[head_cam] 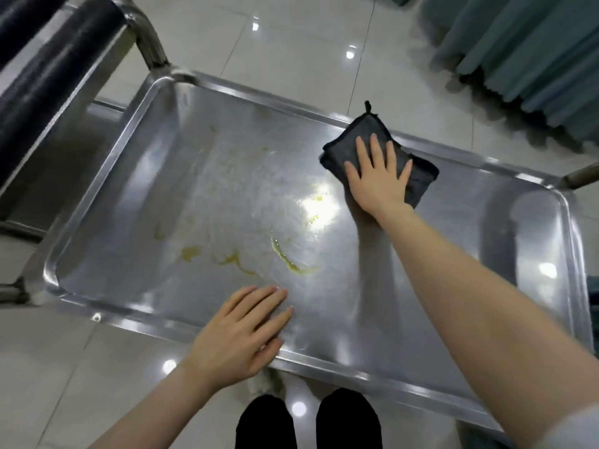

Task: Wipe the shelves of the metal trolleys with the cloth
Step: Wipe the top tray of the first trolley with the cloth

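- Step in hand: wiping of the top shelf (129,222) of the nearer trolley, judged under way and far from done.
- Right hand (376,183): spread flat, fingers straight, pressing the cloth (363,134) down; no curled grip.
- Cloth: dark grey, folded, lying at the shelf's far rim, right of centre in the frame.
- Left hand (240,335): flat with fingers straight, holding nothing, resting over the near rim at lower centre, seemingly to steady the trolley.
- Soiling: yellow smears (291,264) across the middle of the shelf, well apart from the cloth.
- Next move, as judged: the cloth must be drawn leftward and nearer under firm pressure to meet the smears, with passes carried to the rims and corners.
- Count: one cloth; two hands; two trolleys, the second trolley (81,140) only partly in view at upper left; several smears, exact number unclear.
- Surroundings: glossy tiled floor (291,43); teal curtain (518,53) at upper right.
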